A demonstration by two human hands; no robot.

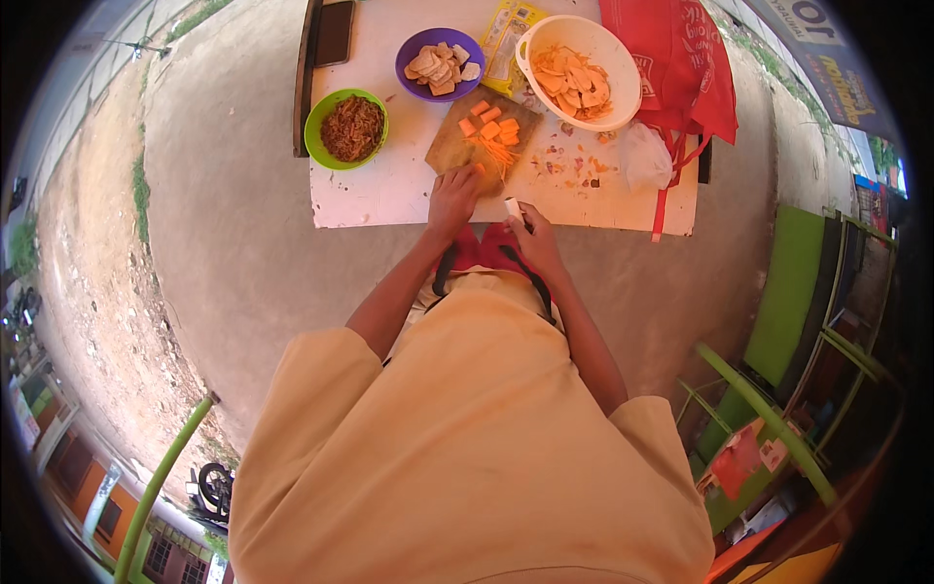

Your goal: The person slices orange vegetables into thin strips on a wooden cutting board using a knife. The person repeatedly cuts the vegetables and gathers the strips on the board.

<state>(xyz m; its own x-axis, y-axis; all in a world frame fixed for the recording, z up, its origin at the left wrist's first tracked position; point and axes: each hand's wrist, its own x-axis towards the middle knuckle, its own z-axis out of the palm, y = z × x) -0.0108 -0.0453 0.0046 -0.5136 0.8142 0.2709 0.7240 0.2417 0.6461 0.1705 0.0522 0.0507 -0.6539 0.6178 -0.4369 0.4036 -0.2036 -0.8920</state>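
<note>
My left hand (454,196) rests on the near left part of a wooden cutting board (454,142), its fingers bent over a piece of carrot (479,168) that shows at the fingertips. Just off the board's near edge, my right hand (536,235) grips a white handle (514,209), likely a knife's; no blade can be made out. Carrot chunks (489,131) lie on the far half of the board. Thin carrot strips (498,153) are heaped between them and my hands.
Around the board stand a green bowl (314,139) of brown shredded food, a purple bowl (403,74) of pale slices, and a white basin (536,40) of orange slices. A yellow packet (503,47), red bag (678,66), plastic bag (646,157), phone (334,33) and scraps (573,162) share the white table (387,201).
</note>
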